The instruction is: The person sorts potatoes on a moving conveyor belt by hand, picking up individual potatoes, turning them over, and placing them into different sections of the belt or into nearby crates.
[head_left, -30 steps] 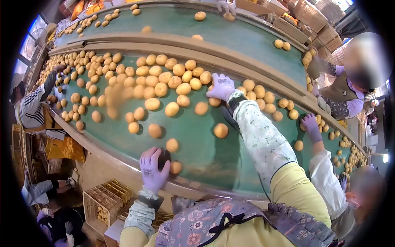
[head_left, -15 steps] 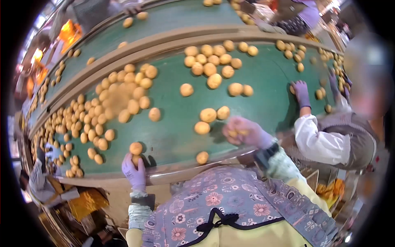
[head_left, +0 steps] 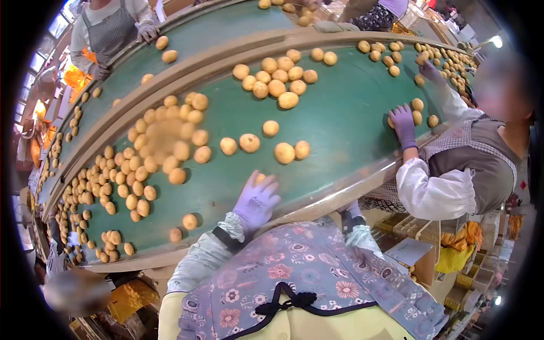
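Note:
Over the near side of the green conveyor belt (head_left: 334,124) is my left hand (head_left: 258,199), in a purple glove. Its fingers curl round a potato (head_left: 260,178), which is partly hidden by them. My right hand (head_left: 351,209), also gloved, is low beside the belt's near edge. Its fingers are hidden, so any hold cannot be seen. Two potatoes (head_left: 284,153) lie side by side just beyond my left hand, and three more lie farther up. Near the left part of the edge sit a yellow potato (head_left: 190,221) and a browner potato (head_left: 175,234).
A metal rim (head_left: 340,198) borders the belt. A co-worker's gloved hand (head_left: 403,126) rests among potatoes at the right. Another person (head_left: 110,34) stands across a second belt (head_left: 221,34). Below right is a cardboard box (head_left: 411,252). A blurred spot covers potatoes at the left.
My left hand has left the two potatoes at the left edge and moved right, onto another potato. My right hand has drawn back from the belt to below its edge.

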A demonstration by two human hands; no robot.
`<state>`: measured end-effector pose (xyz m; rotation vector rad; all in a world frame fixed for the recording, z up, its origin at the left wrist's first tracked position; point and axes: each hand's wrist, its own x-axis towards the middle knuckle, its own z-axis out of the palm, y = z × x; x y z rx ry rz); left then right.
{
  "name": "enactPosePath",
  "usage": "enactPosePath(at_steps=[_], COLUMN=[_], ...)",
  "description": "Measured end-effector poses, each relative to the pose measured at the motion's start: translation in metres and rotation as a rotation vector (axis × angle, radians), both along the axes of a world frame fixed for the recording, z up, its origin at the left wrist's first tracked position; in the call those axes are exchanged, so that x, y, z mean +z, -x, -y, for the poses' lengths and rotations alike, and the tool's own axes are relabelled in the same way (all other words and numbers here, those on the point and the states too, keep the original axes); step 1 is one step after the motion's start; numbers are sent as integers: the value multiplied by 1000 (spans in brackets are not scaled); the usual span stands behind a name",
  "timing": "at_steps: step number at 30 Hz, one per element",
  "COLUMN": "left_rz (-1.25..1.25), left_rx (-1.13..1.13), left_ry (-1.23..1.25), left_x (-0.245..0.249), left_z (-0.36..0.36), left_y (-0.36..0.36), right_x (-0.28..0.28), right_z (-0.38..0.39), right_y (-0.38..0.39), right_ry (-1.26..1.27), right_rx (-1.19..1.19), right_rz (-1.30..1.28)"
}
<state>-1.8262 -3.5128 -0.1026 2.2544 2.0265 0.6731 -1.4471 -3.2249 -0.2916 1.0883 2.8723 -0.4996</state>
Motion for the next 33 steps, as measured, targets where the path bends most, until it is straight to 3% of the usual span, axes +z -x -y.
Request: enactPosePath(at_steps=[1,3,4,5,7,8,9,10,12,14,15,16,17,19,20,21,23,25,27,29,31,33], left_rz=[-12,44,56,69,-15,-111,-119,5,234,286,240,240,307,372,349,324,357,216,112,-140,-422,-270], left_rx=[9,357,519,693,1002,1116,1149,1118,947,679,561,589,586,605,619,630,625,780,993,1176,1407,1539], left_ry=[1,32,22,14,-21,-46,-20,-50,-121,-125,-97,-99,-106,-100,-88,-79,-118,593,113,163,146,-2], left_x=[7,18,10,-5,-44,-36,-20,-5,16,16,10,0,-14,-30,-34,-39,-34,-5,-47,-72,-80,-41], left_z=[13,61,95,140,240,264,276,270,245,226,219,223,231,252,263,272,295,333,419,506,561,524], left_y=[13,45,66,86,108,111,108,101,80,58,45,37,32,34,43,55,89,134,179,234,274,296], right_x=[-1,17,40,64,142,188,288,285,252,177,172,138,143,146,143,153,117,142,182,223,225,204], right_z=[-3,8,11,15,10,8,31,28,26,-4,28,40,80,167,214,262,318,364,352,337,295,249], right_y=[2,-25,-45,-65,-45,-30,57,93,161,226,270,298,334,398,428,445,466,467,502,538,580,617], right_ry=[-85,-71,770,1382,1517,1570,1455,1556,1278,736,726,771,778,913,801,797,974,1074,1179,774,620,47], right_rx=[109,275,-59,-657,-523,-423,-28,170,-180,-326,-481,-447,-475,-329,-132,-134,-55,308,611,618,451,415], right_rz=[13,83,-90,-325,6,170,26,-304,-832,-818,-833,-781,-890,-859,-851,-867,-748,-499,-147,-427,-575,-449])
